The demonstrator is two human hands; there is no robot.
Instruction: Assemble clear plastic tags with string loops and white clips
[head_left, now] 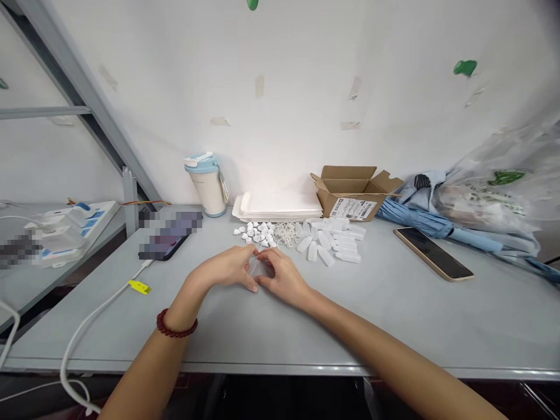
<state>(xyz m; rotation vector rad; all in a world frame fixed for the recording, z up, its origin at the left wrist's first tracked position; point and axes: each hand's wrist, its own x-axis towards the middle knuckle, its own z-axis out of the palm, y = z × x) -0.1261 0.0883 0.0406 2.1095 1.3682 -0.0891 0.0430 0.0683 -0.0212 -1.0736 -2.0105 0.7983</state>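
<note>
My left hand (pixel 231 266) and my right hand (pixel 282 275) meet on the grey table with curved fingers. Their fingertips almost touch, and a gap separates thumb from fingers on each. A pale, translucent patch shows between them; whether it is an object is unclear. Just beyond my hands lie a heap of small white caps (pixel 255 231), a tangle of thin white loops (pixel 285 234) and several translucent flat plastic pieces (pixel 324 240), perhaps small bottles. The caps are nearest my left fingers, the loops nearest my right.
Behind the parts are a stack of white envelopes (pixel 280 205) and an open cardboard box (pixel 353 192). A cup (pixel 209 185) stands left of them. One phone (pixel 175 233) has a cable (pixel 94 315) attached; another phone (pixel 433 252) lies right, near an umbrella (pixel 420 219).
</note>
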